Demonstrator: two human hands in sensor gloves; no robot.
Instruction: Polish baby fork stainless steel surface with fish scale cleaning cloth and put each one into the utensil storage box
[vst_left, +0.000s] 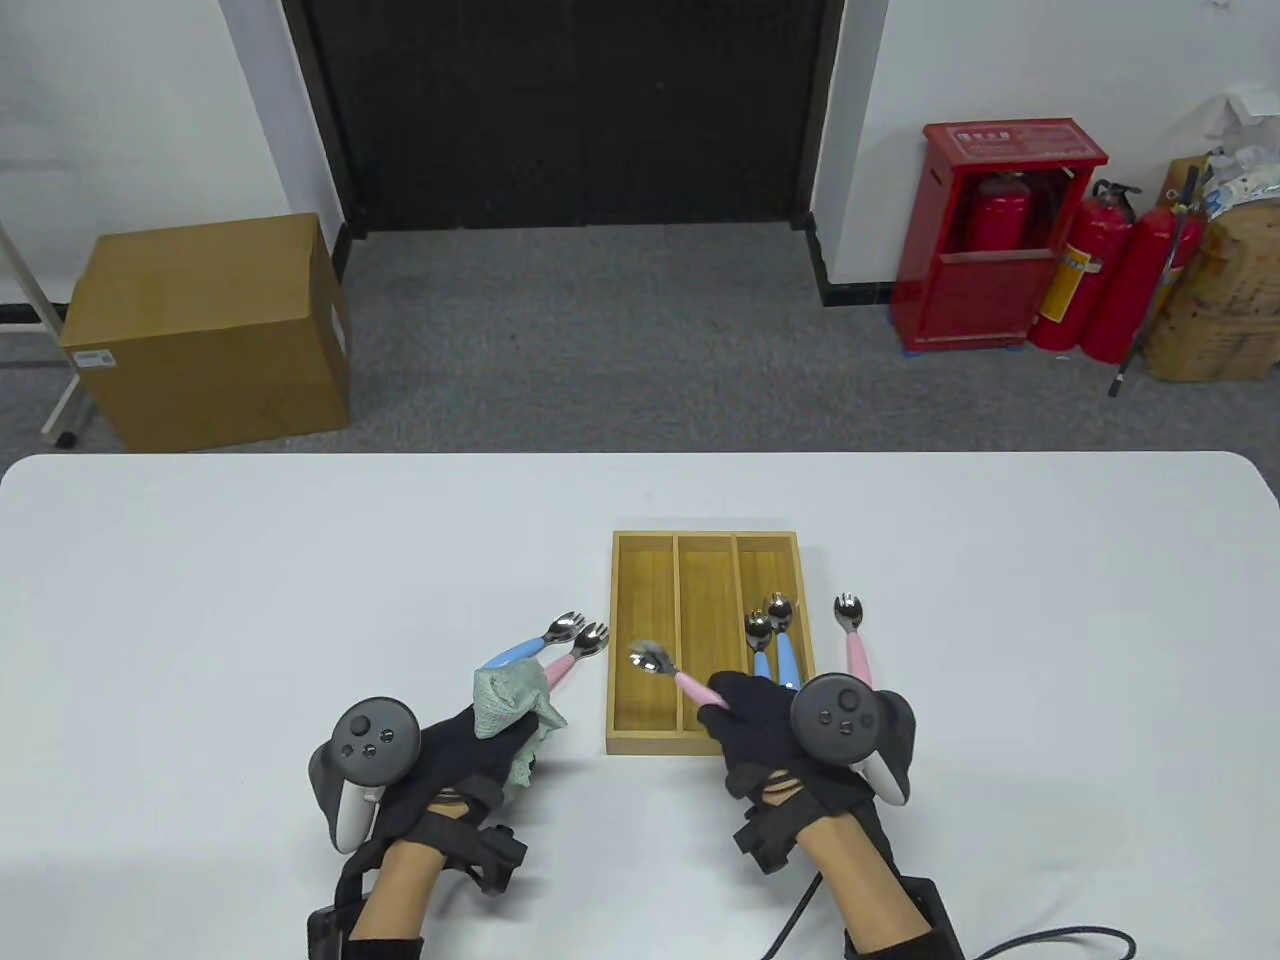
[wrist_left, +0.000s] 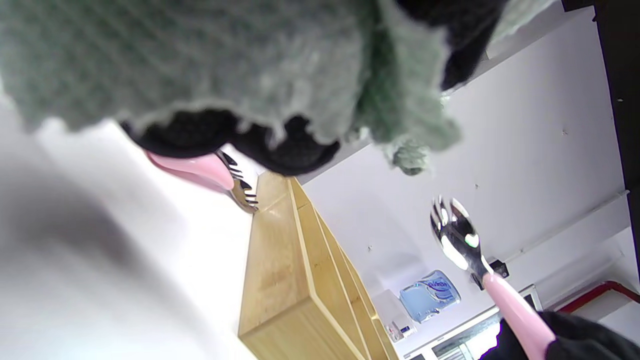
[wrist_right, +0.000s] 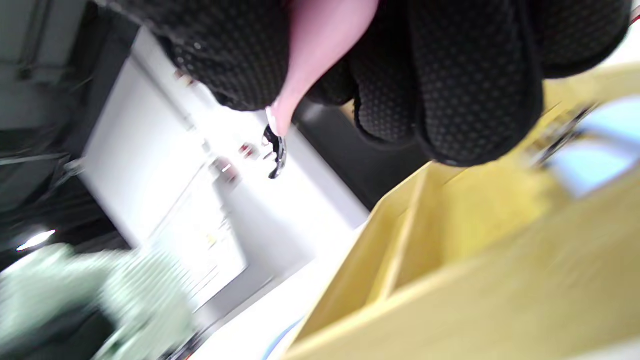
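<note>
Table view: right hand (vst_left: 765, 735) pinches pink fork (vst_left: 665, 668) over storage box (vst_left: 645, 744), left/mid slot, hard to tell which. Left hand (vst_left: 455, 755) grips cloth (vst_left: 510, 705). Lower it flat w/ handle toward you, then release.

The storage box (vst_left: 712, 642) sits at frame centre on the table (vst_left: 200, 600). Two forks (vst_left: 772, 640) lie in its right compartment. One fork (vst_left: 853, 640) lies just right of it, two more (vst_left: 560, 645) just left, another (vst_left: 670, 672) over its lower left.
</note>
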